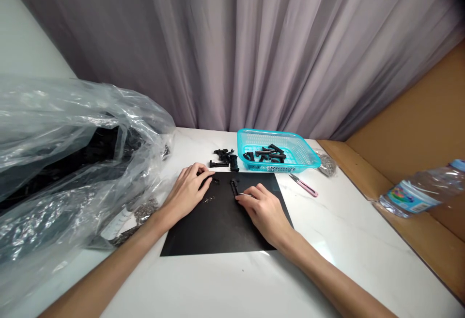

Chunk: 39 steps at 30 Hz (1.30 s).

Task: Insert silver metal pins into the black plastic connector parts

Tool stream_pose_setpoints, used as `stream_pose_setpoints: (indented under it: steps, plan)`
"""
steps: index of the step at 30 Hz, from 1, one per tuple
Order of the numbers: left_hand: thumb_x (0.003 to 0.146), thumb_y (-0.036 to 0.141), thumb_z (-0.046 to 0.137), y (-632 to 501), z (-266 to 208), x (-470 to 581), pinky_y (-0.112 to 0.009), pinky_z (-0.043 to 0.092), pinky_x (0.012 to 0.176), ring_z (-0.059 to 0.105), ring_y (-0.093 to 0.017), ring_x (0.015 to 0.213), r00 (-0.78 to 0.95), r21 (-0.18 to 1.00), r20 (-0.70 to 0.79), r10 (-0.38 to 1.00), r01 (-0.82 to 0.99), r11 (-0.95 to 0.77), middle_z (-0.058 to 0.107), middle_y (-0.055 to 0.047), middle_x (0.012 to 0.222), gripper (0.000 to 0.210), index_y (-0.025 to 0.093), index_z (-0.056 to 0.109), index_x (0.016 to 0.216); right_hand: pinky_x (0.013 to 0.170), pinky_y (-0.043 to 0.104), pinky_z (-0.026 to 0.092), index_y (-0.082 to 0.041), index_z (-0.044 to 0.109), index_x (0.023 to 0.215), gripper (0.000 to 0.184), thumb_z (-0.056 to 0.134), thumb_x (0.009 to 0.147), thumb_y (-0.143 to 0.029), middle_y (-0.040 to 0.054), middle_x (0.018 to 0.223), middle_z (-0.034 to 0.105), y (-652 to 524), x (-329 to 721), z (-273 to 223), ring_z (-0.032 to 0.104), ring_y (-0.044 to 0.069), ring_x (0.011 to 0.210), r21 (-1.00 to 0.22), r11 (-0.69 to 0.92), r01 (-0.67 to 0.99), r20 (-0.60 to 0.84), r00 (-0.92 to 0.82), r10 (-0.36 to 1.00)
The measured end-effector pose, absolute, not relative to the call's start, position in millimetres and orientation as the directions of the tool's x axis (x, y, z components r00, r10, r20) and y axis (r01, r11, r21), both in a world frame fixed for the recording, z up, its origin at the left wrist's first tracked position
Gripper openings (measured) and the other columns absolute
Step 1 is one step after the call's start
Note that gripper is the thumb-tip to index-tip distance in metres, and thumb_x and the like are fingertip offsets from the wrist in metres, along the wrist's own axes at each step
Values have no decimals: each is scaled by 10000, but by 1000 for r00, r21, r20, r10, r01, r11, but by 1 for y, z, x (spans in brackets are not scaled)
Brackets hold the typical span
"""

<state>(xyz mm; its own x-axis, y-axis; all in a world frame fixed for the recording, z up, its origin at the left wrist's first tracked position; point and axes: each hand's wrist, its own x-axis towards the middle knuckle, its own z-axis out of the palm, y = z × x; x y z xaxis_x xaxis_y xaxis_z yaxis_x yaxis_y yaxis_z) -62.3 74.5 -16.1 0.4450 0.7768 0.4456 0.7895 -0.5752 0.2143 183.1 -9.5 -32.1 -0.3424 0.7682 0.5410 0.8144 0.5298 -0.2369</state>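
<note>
My left hand is over the far left part of the black mat, thumb and fingers bent together around a small black plastic part that is mostly hidden. Just below those fingertips lie several tiny brass-coloured metal pieces. My right hand is closed in a pinch, with a thin silvery metal piece showing at the fingers; its full shape is hidden. Against these fingertips lies a long, narrow black plastic part on the mat.
Behind the mat is a pile of black parts. A turquoise basket holds more. Pink-handled snips lie at right, near a small bag and a water bottle. Large clear plastic bags crowd the left.
</note>
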Motion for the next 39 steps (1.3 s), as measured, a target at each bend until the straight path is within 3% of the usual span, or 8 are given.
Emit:
stream_pose_setpoints:
  steps: [4, 9, 14, 19, 25, 29, 34, 39]
  plan:
    - [1017, 365, 499, 74, -16, -64, -479, 457, 1018, 587, -283, 1056, 427, 244, 486, 762, 771, -588, 606, -99, 1133, 282, 220, 722, 1109, 737, 322, 529, -217, 756, 1090, 257, 502, 1060, -197, 66, 963, 741, -10, 196, -14, 604, 199, 841, -248, 567, 786, 681, -275, 679]
    - [996, 371, 568, 75, -16, -64, -478, 419, 1043, 586, -284, 1096, 431, 256, 522, 736, 744, -617, 631, -90, 1130, 223, 240, 744, 1031, 807, 378, 505, -243, 732, 1118, 256, 486, 1068, -292, 68, 981, 720, 10, 236, 0, 594, 240, 891, -309, 371, 876, 783, 13, 622]
    - [1008, 362, 570, 73, -10, -61, -473, 358, 1076, 630, -260, 1083, 443, 243, 542, 714, 731, -638, 686, -73, 1124, 208, 231, 729, 1036, 898, 478, 500, -190, 619, 1372, 370, 452, 1067, -316, 158, 1211, 674, 22, 259, -7, 561, 307, 1027, -209, 247, 946, 768, 3, 640]
    - [1017, 364, 561, 65, -3, -56, -488, 290, 1123, 680, -235, 1001, 411, 262, 561, 718, 735, -625, 759, -35, 1053, 180, 238, 686, 1042, 925, 430, 508, -194, 719, 1164, 271, 498, 1056, -308, 127, 1095, 652, -5, 219, -10, 569, 275, 1022, -263, 426, 866, 684, -144, 715]
    - [1004, 359, 571, 66, -5, -54, -485, 287, 1129, 694, -234, 991, 391, 272, 547, 740, 753, -599, 776, -37, 1047, 156, 235, 658, 1041, 962, 434, 540, -221, 545, 1496, 511, 472, 1062, -480, 141, 1283, 593, -27, 158, -15, 558, 272, 1086, -244, 585, 774, 421, -459, 783]
    - [1013, 372, 557, 68, -9, -54, -490, 282, 1133, 693, -235, 986, 395, 267, 530, 750, 762, -590, 776, -43, 1044, 164, 235, 644, 1037, 990, 476, 527, -287, 537, 1514, 512, 422, 1070, -515, 133, 1338, 576, -22, 155, -19, 550, 281, 1100, -205, 555, 806, 361, -465, 808]
    - [1005, 341, 567, 67, -9, -52, -484, 275, 1131, 681, -235, 997, 400, 265, 539, 741, 755, -600, 772, -38, 1050, 139, 231, 648, 1032, 987, 486, 522, -252, 443, 1581, 575, 421, 1069, -512, 151, 1372, 561, -19, 160, -21, 534, 295, 1111, -189, 544, 817, 357, -459, 814]
    - [1011, 336, 566, 65, -7, -51, -482, 282, 1118, 676, -233, 986, 416, 238, 544, 729, 756, -609, 763, -39, 1041, 134, 221, 633, 1013, 1000, 484, 504, -300, 523, 1530, 497, 404, 1082, -479, 128, 1381, 576, -19, 158, -19, 529, 293, 1121, -164, 569, 806, 337, -497, 800]
